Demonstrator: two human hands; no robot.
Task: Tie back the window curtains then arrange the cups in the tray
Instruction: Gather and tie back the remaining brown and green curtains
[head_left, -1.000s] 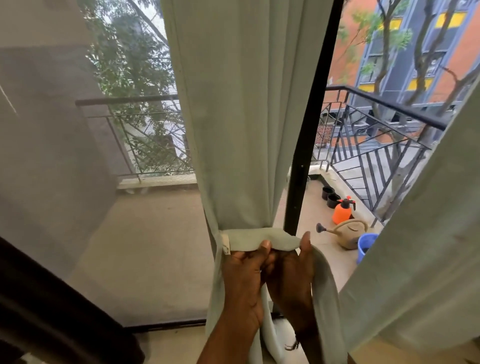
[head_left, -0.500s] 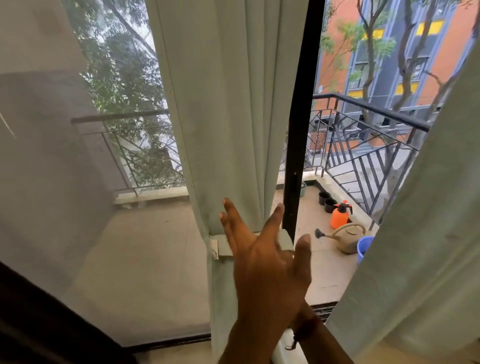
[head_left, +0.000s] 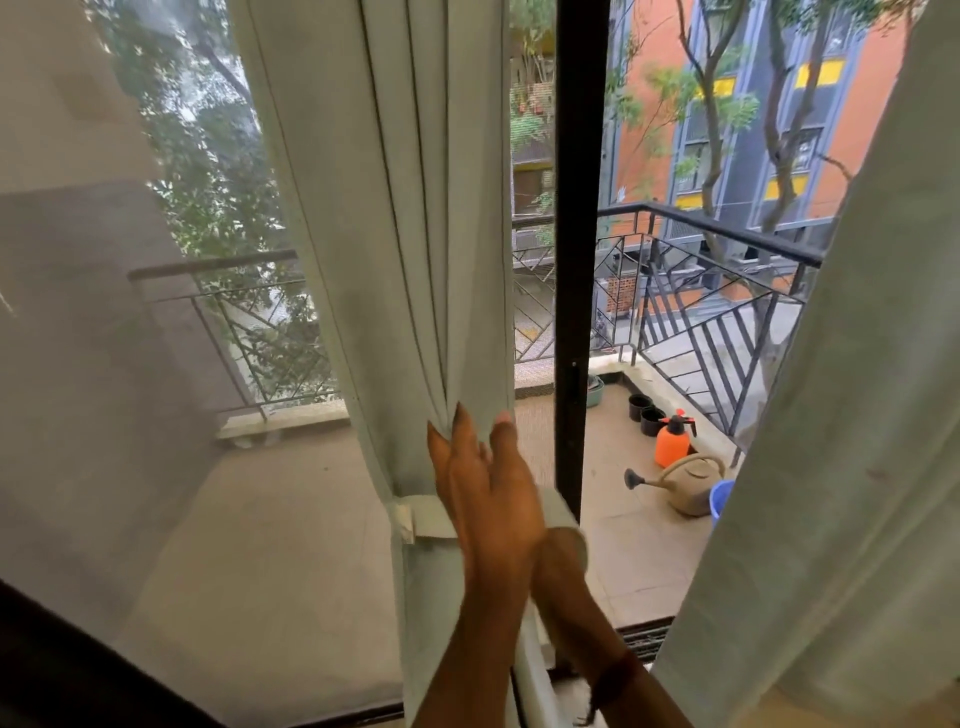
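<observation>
Beyond the black window frame (head_left: 579, 260) a balcony is lying in daylight, with its railing (head_left: 727, 228), an orange sprayer (head_left: 672, 441), a tan watering can (head_left: 685, 486) and a blue bucket (head_left: 723, 496) sitting near the far edge; in front of it the pale curtain (head_left: 405, 260) is hanging gathered, cinched by its tie-back band (head_left: 423, 517) just left of the frame; a second curtain (head_left: 831, 467) is draping down your right side. A second ago you were pinching that band with both hands; now your left hand (head_left: 493, 499) is reaching above it, fingers (head_left: 462, 431) straight and close together, no longer splayed wide as half a second ago, tips touching the folds just over the band; your right hand (head_left: 566, 556) is sitting behind the left one beside the band, mostly hidden, so you cannot tell how its fingers are lying.
</observation>
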